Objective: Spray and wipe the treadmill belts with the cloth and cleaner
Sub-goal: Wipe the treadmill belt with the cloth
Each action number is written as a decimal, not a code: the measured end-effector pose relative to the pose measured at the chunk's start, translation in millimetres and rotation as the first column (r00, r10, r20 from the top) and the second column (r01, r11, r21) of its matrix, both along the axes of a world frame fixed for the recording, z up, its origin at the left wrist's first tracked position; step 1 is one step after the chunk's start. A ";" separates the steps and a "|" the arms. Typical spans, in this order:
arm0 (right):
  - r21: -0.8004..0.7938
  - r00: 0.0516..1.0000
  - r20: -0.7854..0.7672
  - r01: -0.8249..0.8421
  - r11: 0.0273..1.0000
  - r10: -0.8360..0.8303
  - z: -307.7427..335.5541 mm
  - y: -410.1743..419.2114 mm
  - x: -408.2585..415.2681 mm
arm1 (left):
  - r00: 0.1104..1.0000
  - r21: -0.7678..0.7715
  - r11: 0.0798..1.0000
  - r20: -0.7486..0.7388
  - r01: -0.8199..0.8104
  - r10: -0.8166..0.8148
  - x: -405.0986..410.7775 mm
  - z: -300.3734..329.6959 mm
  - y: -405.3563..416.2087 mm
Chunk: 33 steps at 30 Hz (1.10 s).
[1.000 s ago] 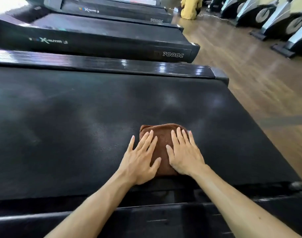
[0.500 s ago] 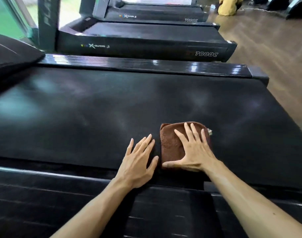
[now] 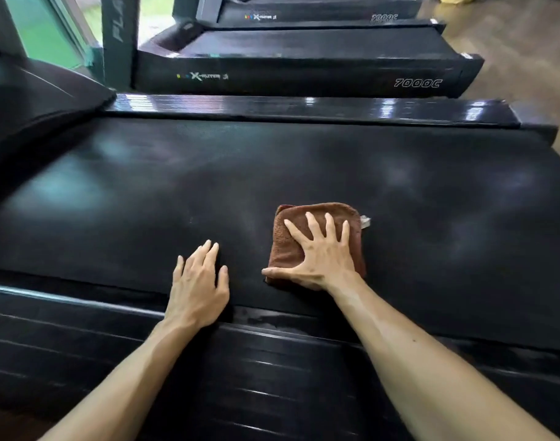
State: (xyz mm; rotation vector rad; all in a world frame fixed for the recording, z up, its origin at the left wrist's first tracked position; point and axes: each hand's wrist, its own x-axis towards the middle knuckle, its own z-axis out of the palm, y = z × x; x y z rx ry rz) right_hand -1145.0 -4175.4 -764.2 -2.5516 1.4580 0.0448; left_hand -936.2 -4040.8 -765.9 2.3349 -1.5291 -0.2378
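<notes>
A folded brown cloth [image 3: 291,249] lies on the black treadmill belt [image 3: 304,173], near its front edge. My right hand [image 3: 323,253] presses flat on the cloth with fingers spread. My left hand [image 3: 199,281] rests on the bare belt to the left of the cloth, apart from it, fingers slightly bent and holding nothing. No cleaner bottle is in view.
A glossy black side rail [image 3: 272,361] runs along the near edge and another [image 3: 304,106] along the far edge. Two more treadmills [image 3: 304,68] stand behind. The motor hood [image 3: 33,103] rises at the left. Wooden floor [image 3: 527,43] lies at the right.
My left hand has come off the cloth and now rests on the belt beside it. My right hand alone keeps the cloth, which has slid a little right. The view has shifted leftward.
</notes>
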 end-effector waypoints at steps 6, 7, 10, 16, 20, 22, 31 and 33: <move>-0.029 0.992 0.027 -0.121 0.992 0.122 -6.4 33.1 26.3 | 0.997 -0.016 0.997 -0.021 -0.069 0.069 22.1 4.2 16.4; -0.041 0.991 0.034 -0.128 0.991 0.130 -6.7 37.7 22.8 | 0.997 -0.030 0.997 -0.028 -0.068 0.067 19.1 4.9 17.1; -0.087 0.988 0.075 -0.128 0.988 0.135 -5.1 48.3 19.0 | 0.997 -0.062 0.996 -0.056 -0.060 0.056 7.9 7.9 18.8; -0.266 0.973 0.168 -0.112 0.957 0.160 -5.5 51.6 22.7 | 0.996 -0.092 0.995 -0.086 -0.035 0.027 -9.0 15.9 27.2; -0.250 0.974 0.152 -0.125 0.960 0.167 -0.4 56.3 25.3 | 0.995 -0.114 0.993 -0.098 -0.023 0.012 -9.7 23.7 34.0; -0.180 0.976 0.151 -0.128 0.975 0.156 6.0 64.1 22.2 | 0.996 -0.128 0.992 -0.091 -0.020 0.008 -9.3 28.2 37.4; 0.053 0.910 0.412 0.018 0.998 -0.038 86.5 72.7 21.2 | 0.999 -0.215 0.976 -0.028 -0.043 0.038 -5.9 84.0 76.2; 0.012 0.879 0.476 0.025 1.000 -0.028 115.1 80.7 30.2 | 0.999 -0.260 0.964 0.009 -0.046 0.050 -2.0 111.7 83.5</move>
